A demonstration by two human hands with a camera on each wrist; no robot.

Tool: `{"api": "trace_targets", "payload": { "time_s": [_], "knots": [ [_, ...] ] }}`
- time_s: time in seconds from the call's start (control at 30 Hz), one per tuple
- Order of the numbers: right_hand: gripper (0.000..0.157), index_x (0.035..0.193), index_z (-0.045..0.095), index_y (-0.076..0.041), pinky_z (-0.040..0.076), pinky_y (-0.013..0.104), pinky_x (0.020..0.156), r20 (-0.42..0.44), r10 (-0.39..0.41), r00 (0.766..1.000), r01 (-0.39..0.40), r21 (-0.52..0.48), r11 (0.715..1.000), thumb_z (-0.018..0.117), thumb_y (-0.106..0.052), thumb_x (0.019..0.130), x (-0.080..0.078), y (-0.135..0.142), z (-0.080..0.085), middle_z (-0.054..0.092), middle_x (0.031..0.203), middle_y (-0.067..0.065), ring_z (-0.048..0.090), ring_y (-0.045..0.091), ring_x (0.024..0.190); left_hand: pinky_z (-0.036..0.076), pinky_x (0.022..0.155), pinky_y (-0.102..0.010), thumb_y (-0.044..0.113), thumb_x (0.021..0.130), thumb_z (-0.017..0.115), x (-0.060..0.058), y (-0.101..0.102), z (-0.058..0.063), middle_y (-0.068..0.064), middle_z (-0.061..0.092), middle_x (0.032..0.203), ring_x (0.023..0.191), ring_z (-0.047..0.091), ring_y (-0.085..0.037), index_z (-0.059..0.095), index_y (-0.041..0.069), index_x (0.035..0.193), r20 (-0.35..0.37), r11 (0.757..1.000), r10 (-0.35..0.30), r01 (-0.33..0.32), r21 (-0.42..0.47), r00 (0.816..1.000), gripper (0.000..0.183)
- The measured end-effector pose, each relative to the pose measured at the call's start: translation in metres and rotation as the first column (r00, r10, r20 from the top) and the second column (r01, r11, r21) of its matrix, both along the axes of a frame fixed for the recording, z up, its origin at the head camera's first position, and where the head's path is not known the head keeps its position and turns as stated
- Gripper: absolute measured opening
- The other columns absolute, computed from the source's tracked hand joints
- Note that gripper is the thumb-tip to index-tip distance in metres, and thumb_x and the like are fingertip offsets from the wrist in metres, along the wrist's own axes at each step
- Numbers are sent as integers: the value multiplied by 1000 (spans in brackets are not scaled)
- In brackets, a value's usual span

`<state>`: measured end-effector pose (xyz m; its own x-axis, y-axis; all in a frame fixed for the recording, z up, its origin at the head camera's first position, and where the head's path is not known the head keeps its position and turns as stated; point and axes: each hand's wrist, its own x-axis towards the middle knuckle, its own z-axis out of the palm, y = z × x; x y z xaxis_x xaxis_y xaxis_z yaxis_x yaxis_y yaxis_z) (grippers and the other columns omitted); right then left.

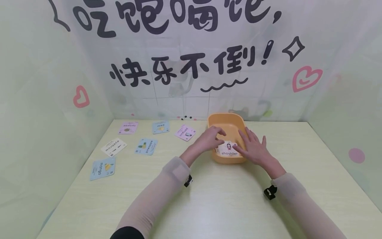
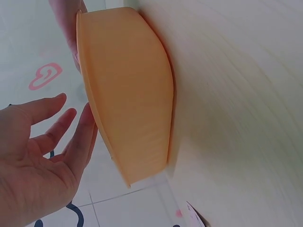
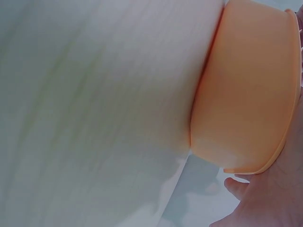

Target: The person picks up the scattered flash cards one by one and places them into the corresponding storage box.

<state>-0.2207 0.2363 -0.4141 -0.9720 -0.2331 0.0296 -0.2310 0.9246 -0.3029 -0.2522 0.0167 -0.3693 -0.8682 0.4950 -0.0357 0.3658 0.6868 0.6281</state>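
Note:
An orange plastic bin (image 1: 229, 160) stands on the table, with a white "shoulder" card (image 1: 229, 153) lying face up near its front end. My left hand (image 1: 210, 138) is over the bin's left rim, fingers loosely bent and reaching above the inside. In the left wrist view, the palm of that hand (image 2: 40, 158) shows with nothing in it, its fingertips right at the rim of the bin (image 2: 130, 94). My right hand (image 1: 254, 149) lies across the right rim with fingers spread, fingertips overlapping the card's right edge. The right wrist view shows this hand (image 3: 270, 196) against the bin rim.
On the left side of the table lie separate cards: tortoise (image 1: 128, 128), pear (image 1: 160, 127), penguin (image 1: 185, 132), pineapple (image 1: 146, 146), eyebrow (image 1: 114, 147) and mango (image 1: 102, 168). A printed curtain (image 1: 179, 89) closes off the back, just behind the bin.

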Motion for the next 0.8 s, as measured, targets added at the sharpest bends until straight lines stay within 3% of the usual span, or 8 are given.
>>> {"api": "trace_targets", "payload": {
  "time_s": [0.2, 0.6, 0.8],
  "knots": [
    [84, 160, 16, -8, -2, 81, 111, 2, -1, 1000, 1, -7, 1000, 44, -58, 99, 0, 0, 0, 7, 166, 24, 12, 46, 151, 53, 102, -36, 20, 96, 66, 0, -4, 3, -10, 57, 137, 121, 60, -26, 61, 10, 128, -7, 1000, -14, 14, 3, 1000, 34],
    [85, 160, 16, -9, -3, 81, 111, 13, -1, 1000, 1, -14, 1000, 43, -60, 98, 0, 0, 0, 6, 166, 24, 12, 46, 151, 55, 98, -34, 20, 96, 66, 0, -14, 8, -9, 60, 135, 118, 63, -26, 61, 9, 129, 3, 1000, -16, 16, 21, 1000, 35],
    [85, 160, 15, -9, -3, 81, 112, 16, -2, 1000, 2, -9, 1000, 43, -60, 99, 0, 0, 0, 5, 166, 24, 12, 47, 151, 58, 81, -25, 19, 97, 65, 2, -22, 11, -9, 61, 135, 103, 66, -19, 60, 10, 131, 39, 999, -4, 2, 43, 999, 36]
  ]
}}
